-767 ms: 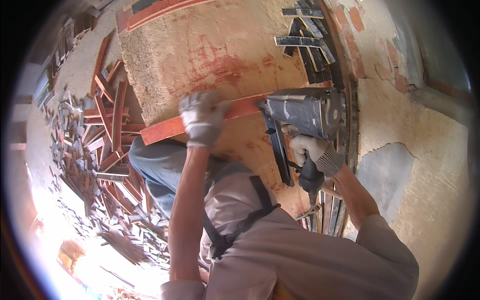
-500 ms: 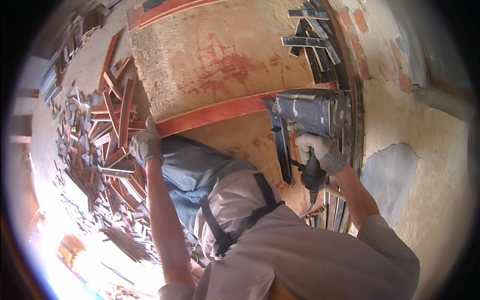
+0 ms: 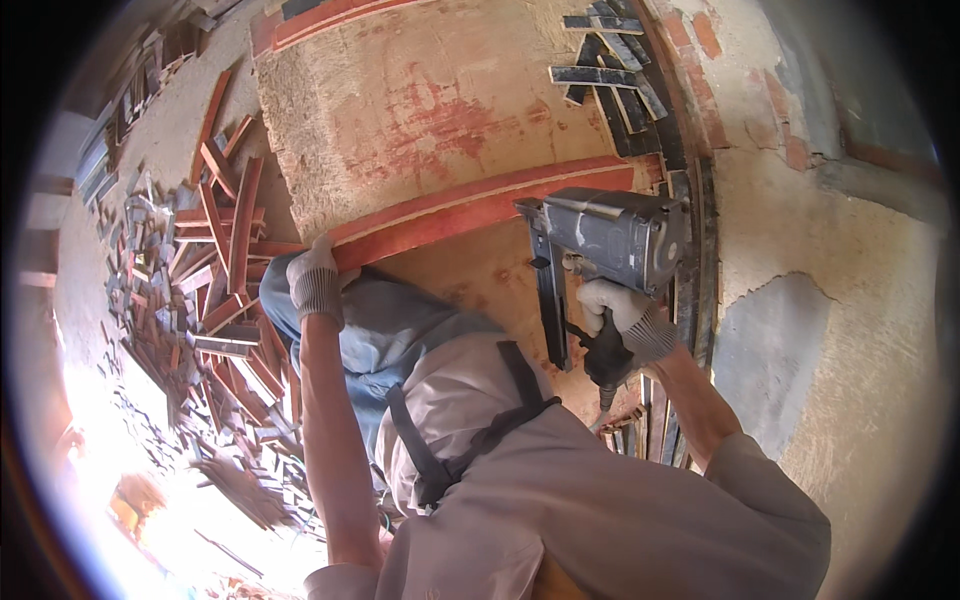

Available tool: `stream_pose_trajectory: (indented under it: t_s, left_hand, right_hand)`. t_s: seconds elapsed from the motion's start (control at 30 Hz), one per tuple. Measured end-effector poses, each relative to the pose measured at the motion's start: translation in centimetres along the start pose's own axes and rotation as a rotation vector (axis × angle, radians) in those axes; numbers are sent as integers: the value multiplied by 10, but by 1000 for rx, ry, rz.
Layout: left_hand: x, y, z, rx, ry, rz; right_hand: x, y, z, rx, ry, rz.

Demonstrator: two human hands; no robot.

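Observation:
My gloved left hand is closed around the left end of a long red wooden strip, which lies across a large stained board. A pale line runs along the strip's length. In my gloved right hand is a dark grey nail gun, my fingers wrapped round its handle. Its nose is close to the strip's right part, with the long magazine pointing back toward me. Whether the nose touches the strip I cannot tell. An air hose fitting hangs below the handle.
A heap of wood offcuts spreads over the floor at left. Several black strips lie crossed at the board's far right corner. Along the right runs a worn plaster wall with exposed bricks. Another red strip lies at the far edge.
My left hand has shifted right with the strip's end, and the strip shows a second red band. The nail gun has come slightly toward me, uncovering more of the strip's right end.

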State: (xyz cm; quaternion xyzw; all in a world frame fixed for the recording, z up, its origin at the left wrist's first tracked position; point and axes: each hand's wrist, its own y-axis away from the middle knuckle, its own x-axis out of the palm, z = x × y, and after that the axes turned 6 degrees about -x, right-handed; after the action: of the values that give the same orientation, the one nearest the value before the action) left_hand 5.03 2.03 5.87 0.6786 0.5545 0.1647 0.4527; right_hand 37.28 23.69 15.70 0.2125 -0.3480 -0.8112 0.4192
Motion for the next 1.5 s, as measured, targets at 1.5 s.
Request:
stream_pose_trajectory:
  t_s: [1.5]
  left_hand:
    - [-36, -58, 32, 869, -1081, 176]
  right_hand:
    - [54, -13, -11, -48, 121, 26]
